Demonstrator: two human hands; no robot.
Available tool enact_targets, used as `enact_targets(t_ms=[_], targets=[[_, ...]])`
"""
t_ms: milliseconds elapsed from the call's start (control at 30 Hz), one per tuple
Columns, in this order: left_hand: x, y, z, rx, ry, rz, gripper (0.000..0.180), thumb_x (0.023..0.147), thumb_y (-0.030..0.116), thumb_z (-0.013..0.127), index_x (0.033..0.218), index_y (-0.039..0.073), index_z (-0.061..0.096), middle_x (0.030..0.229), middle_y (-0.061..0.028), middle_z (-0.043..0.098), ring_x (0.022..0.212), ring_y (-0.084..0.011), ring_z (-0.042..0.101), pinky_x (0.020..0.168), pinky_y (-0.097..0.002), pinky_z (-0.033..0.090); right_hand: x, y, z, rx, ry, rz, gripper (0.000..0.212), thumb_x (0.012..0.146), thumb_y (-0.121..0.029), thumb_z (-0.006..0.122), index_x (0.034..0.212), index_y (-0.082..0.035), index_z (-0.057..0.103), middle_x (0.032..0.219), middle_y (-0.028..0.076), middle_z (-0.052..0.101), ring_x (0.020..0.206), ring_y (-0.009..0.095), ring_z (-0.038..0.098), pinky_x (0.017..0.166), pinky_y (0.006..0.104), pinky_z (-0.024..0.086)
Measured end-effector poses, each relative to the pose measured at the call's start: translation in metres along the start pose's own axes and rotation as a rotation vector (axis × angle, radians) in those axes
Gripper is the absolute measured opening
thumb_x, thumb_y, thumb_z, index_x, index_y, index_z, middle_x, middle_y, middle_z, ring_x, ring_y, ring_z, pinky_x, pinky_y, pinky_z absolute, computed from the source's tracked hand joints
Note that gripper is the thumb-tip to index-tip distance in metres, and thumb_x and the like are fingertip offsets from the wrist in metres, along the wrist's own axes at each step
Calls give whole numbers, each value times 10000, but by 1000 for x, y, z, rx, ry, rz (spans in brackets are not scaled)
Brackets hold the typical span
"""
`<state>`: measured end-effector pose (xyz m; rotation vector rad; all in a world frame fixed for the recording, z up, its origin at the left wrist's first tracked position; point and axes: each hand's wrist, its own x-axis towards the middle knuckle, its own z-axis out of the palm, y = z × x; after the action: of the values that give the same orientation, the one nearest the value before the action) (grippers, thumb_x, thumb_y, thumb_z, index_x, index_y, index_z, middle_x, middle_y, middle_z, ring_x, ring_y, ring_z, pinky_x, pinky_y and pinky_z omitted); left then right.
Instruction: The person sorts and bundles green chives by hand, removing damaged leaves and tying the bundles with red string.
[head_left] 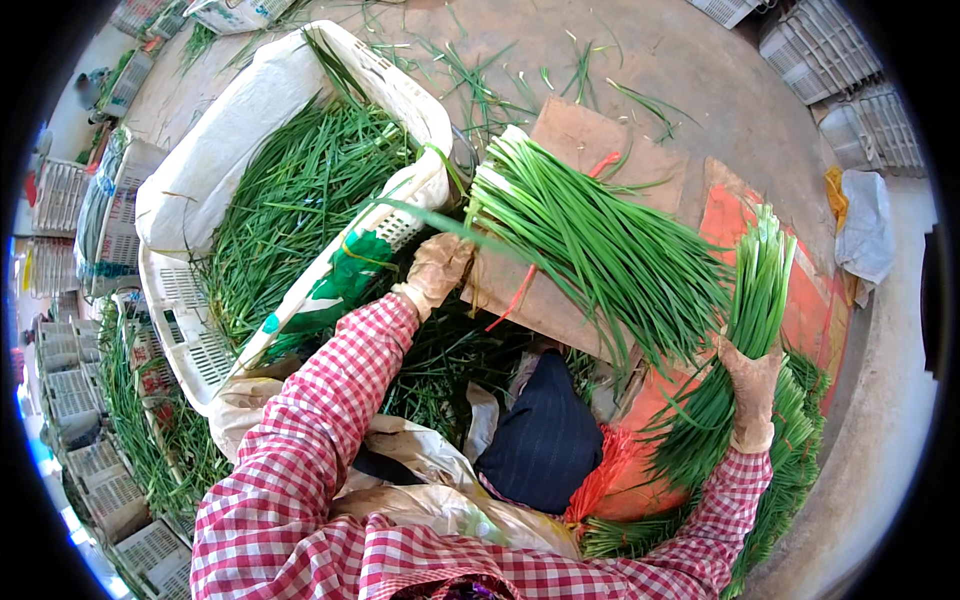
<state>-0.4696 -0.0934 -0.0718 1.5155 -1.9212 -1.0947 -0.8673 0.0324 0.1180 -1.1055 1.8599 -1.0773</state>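
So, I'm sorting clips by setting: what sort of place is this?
Probably a produce-packing shed: a lined plastic crate holds loose greens, likely garlic chives, a neat bundle lies on a board, and more crates stand stacked.

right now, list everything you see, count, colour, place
White crate: one, white, left of centre
Loose leaves: uncounted, green, inside that crate
Board bunch: one, green, pale-ended, centre
Held bunch: one, green, pale-ended, right
Bundle pile: uncounted, green, lower right
Flat board: at least one, brown, under board bunch
Tie strip: two ends visible, red, by board bunch
Sheet: at least one, orange-red, right
Strands: one tangle, red, lower centre
Stacked crates: several, whitish, both edges
Bag: one, greyish white, far right
Floor scraps: many, green, upper centre
Dark cloth: one, navy, lower centre
Checked sleeves: two, red-and-white, lower half
Left fingers: one gloved set, tan, beside white crate
Right fingers: one gloved set, tan, on held bunch
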Motion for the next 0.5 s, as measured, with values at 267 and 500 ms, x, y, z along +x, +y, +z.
enact_targets(t_ms=[267,500], targets=[[-139,-59,-5,-202,-84,-563,277,901,346,538,952,87,626,883,-66,632,770,-264,588,645,-395,474,11,-3,-11,-69,32,-58,411,724,-98,734,1089,-9,568,929,31,643,770,116,585,703,268,484],[-222,-34,-29,722,-1321,-409,348,874,437,543,998,143,682,949,-89,666,848,-287,634,675,-429,505,31,-10,-6,-497,146,-364,423,720,-86,690,1101,5,529,928,60,654,803,133,612,728,283,494]])
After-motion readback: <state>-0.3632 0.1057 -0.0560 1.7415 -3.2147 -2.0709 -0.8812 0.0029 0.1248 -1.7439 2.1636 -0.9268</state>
